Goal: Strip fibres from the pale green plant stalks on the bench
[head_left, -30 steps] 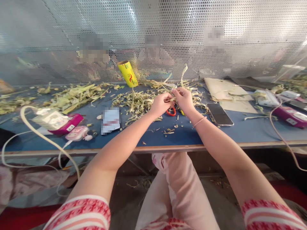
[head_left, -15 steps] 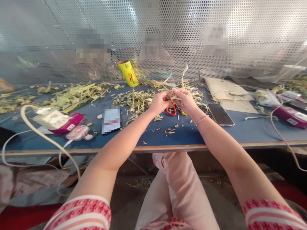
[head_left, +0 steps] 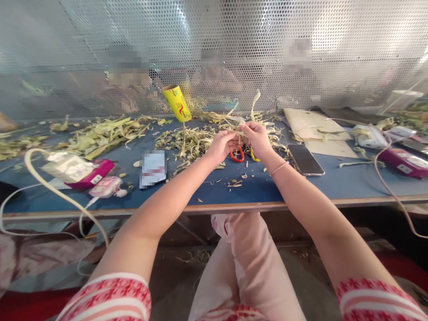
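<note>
My left hand (head_left: 223, 146) and my right hand (head_left: 257, 136) meet over a heap of pale green dried plant strips (head_left: 197, 138). Between their fingertips is a thin dried plant strip (head_left: 241, 133), pinched from both sides and partly hidden by the fingers. Just below the hands lie a red loop handle (head_left: 237, 156) and a yellow handle (head_left: 254, 155), perhaps of scissors; the rest is covered. A beaded bracelet (head_left: 279, 168) circles my right wrist.
A yellow cardboard tube (head_left: 177, 104) stands tilted behind the heap. A phone (head_left: 306, 159) lies right, beside tan card sheets (head_left: 312, 125). Power sockets (head_left: 78, 169) with cables are at left, another magenta-edged block (head_left: 406, 161) at right. A perforated metal panel (head_left: 247, 53) closes the back.
My left-hand fingers have loosened and spread slightly around the strip, and more of the yellow handle shows. The view has shifted a little; the things on the table stay put.
</note>
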The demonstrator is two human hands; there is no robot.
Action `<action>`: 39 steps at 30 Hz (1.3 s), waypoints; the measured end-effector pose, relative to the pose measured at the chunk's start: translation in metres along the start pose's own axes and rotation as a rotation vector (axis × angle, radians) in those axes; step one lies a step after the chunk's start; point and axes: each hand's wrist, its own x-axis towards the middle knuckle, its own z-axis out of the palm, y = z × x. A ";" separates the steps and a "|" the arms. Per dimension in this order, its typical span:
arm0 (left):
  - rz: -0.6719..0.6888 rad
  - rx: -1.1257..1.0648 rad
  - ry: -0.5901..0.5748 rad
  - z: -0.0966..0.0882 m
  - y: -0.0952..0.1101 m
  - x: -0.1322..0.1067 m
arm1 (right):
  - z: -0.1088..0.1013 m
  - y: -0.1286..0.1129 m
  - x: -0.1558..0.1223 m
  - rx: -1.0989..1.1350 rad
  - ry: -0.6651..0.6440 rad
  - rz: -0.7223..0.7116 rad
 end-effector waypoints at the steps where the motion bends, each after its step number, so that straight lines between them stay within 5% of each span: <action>1: -0.027 -0.020 0.009 0.001 0.000 0.000 | 0.000 0.001 0.001 -0.034 0.011 -0.018; 12: 0.213 0.281 0.159 -0.002 -0.014 0.005 | 0.004 0.008 0.000 -0.154 0.011 -0.127; 22: -0.039 0.009 0.257 0.002 -0.007 0.006 | 0.012 0.000 -0.006 -0.150 -0.086 -0.093; 27: -0.054 0.095 0.360 0.004 -0.003 0.004 | 0.013 0.005 -0.008 -0.100 -0.161 -0.129; 33: 0.203 0.317 0.406 -0.003 -0.017 0.010 | 0.017 0.004 -0.011 -0.074 -0.214 -0.113; 39: 0.403 0.407 0.359 -0.006 -0.017 0.009 | 0.017 0.005 -0.010 -0.008 -0.095 -0.062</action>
